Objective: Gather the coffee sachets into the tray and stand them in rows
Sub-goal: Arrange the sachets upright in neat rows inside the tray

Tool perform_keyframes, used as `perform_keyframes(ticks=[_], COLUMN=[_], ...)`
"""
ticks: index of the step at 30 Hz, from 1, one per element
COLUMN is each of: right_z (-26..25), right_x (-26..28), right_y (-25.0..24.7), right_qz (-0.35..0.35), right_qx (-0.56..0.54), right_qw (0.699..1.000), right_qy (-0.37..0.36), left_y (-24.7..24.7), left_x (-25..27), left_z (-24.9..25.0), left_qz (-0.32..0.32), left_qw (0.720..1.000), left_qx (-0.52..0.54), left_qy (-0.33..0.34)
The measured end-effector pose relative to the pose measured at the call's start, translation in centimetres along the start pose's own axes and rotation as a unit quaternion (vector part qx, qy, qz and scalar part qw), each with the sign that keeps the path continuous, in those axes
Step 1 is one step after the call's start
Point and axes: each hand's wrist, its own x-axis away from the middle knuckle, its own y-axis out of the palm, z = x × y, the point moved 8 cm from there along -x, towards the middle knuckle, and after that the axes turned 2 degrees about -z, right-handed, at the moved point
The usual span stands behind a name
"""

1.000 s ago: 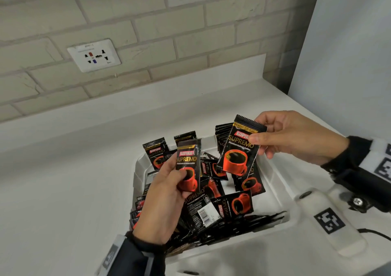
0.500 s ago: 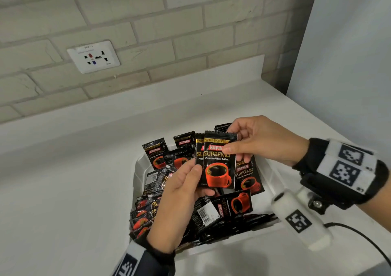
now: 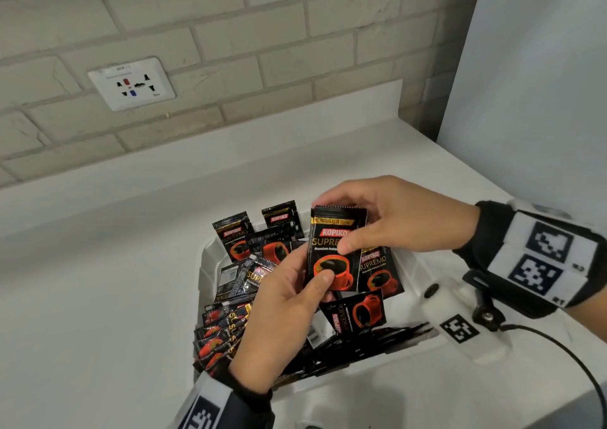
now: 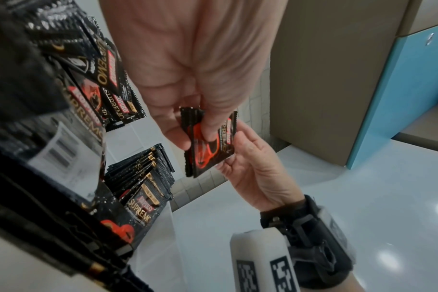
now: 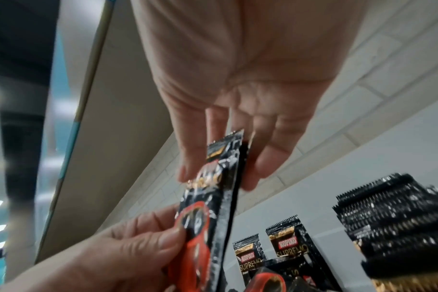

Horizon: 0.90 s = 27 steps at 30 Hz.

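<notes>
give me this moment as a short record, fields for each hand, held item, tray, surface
left hand: pinches lower part of the held sachets, thumb on the red cup print
right hand: pinches their upper part
held sachets: two stacked, upright, above the tray
tray: white, holds loose sachets, some standing
counter: white, under the tray

"KOPIKO SUPREMO" on held sachet (image 3: pixel 335 251)

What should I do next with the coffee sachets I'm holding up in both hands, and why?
Probably lower the black and red foil coffee sachets, pinched together by the left hand and right hand, upright into the white plastic tray. They are held upright, faces aligned, above the tray, where other sachets lie jumbled, so standing them in seems the natural next step.
</notes>
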Motion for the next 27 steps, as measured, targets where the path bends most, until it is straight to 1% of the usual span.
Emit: perform_keyframes(ticks=[1,4,7,9,11,13,14,16,18,20,22,24,27], right_z=[-0.1,-0.3,0.0,0.7,1.8,3.5,4.4,5.8,6.6,6.9,6.9,6.8,6.4], right_x=[0.0,-0.1,0.0,0.2,0.4,0.4,0.5,0.5,0.4,0.2,0.1,0.0,-0.3], right_y=[0.1,-0.5,-1.8,-2.9,-3.1,-2.2,-1.6,-0.3,0.7,1.5,2.4,3.0,3.4], right_qz=[-0.007,0.003,0.026,0.045,0.030,-0.018,-0.046,-0.096,-0.127,-0.150,-0.166,-0.170,-0.156], right_qx=[0.022,0.071,0.106,0.138,0.189,0.252,0.279,0.322,0.355,0.381,0.410,0.461,0.542], right_qw=[1.000,0.997,0.994,0.989,0.981,0.965,0.956,0.937,0.920,0.906,0.892,0.867,0.824], right_qy=[-0.003,-0.006,0.000,0.011,0.033,0.064,0.078,0.099,0.107,0.106,0.097,0.085,0.054], left_y=[0.1,0.2,-1.0,-1.8,-2.5,-2.8,-2.6,-1.5,0.0,0.9,1.4,1.8,2.8], left_x=[0.0,0.1,0.3,0.5,0.8,1.0,1.0,1.0,1.2,1.3,1.3,1.2,0.9], left_z=[0.0,0.1,0.0,0.2,0.4,0.4,0.5,0.9,1.2,1.3,1.3,1.2,1.1], left_qz=[-0.001,0.009,0.052,0.074,0.086,0.084,0.073,0.030,-0.022,-0.051,-0.060,-0.080,-0.134], left_qw=[1.000,1.000,0.999,0.997,0.995,0.994,0.994,0.987,0.971,0.957,0.950,0.940,0.907], left_qx=[-0.002,-0.001,-0.004,-0.025,-0.039,-0.060,-0.079,-0.150,-0.230,-0.275,-0.293,-0.320,-0.388], left_qy=[0.001,0.005,0.007,0.014,0.021,0.026,0.029,0.045,0.066,0.079,0.086,0.090,0.096])
